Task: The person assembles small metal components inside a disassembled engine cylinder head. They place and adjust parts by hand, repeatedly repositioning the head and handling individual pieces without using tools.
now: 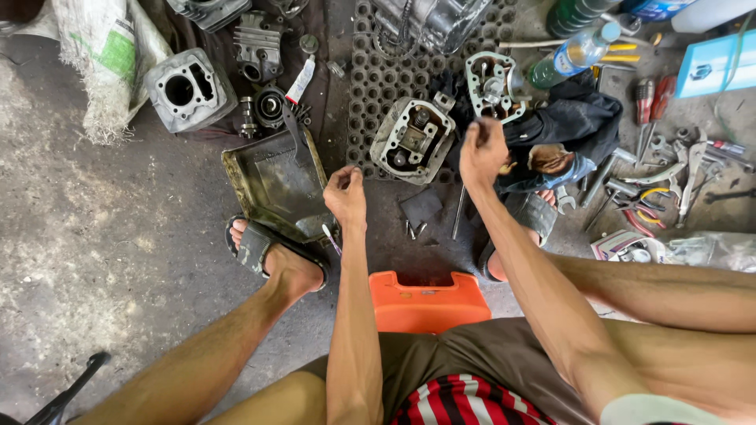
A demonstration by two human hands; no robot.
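A cylinder head (413,140) lies at twelve o'clock — oily tray (277,182) at ten. Left hand (346,195) pinched narrow, right hand (482,151) curled; contents of either — cannot tell.

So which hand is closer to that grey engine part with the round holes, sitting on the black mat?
Left, though only by a little. The left hand hovers just below-left of the grey engine part. The right hand is raised to its right, nearer the dark cloth.

bare concrete left (94,236), cylinder head (412,139) ahead, tools (669,177) right
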